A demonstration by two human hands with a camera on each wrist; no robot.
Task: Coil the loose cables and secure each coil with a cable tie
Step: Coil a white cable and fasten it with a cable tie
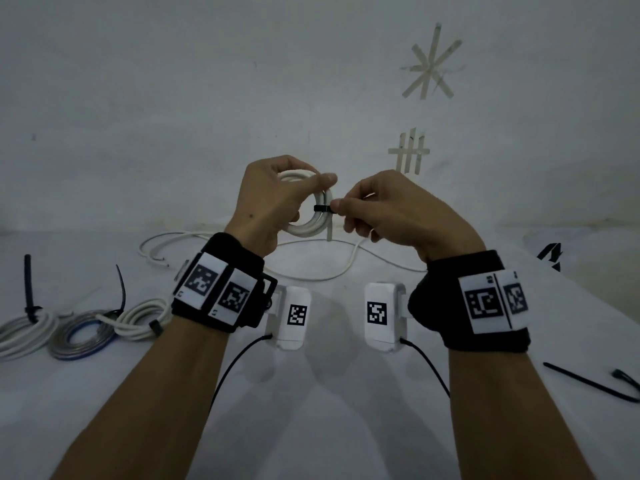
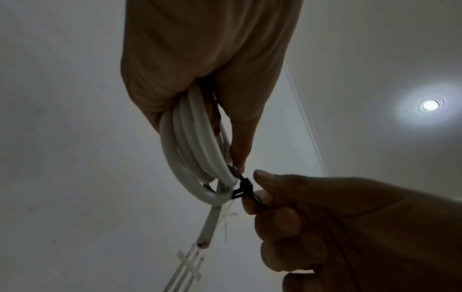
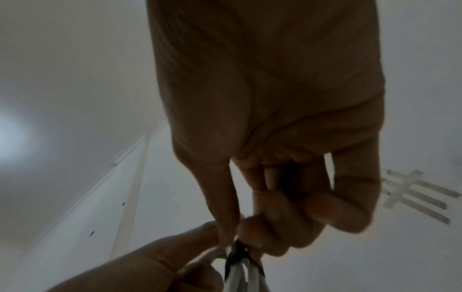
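White cable coil [image 1: 313, 216] in left hand's [image 1: 273, 202] grip, right hand [image 1: 388, 213] pinching black cable tie [image 1: 323, 208].

Tape marks [image 1: 431, 65] on wall [image 1: 173, 98]

Both forearms reach toward 12 o'clock, wrists raised. The left hand [image 1: 273, 199] curls round a coil; the right hand [image 1: 391, 213], at its 3 o'clock, pinches a tie.

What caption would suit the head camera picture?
Left hand holds a white cable coil while right hand pinches its black cable tie.
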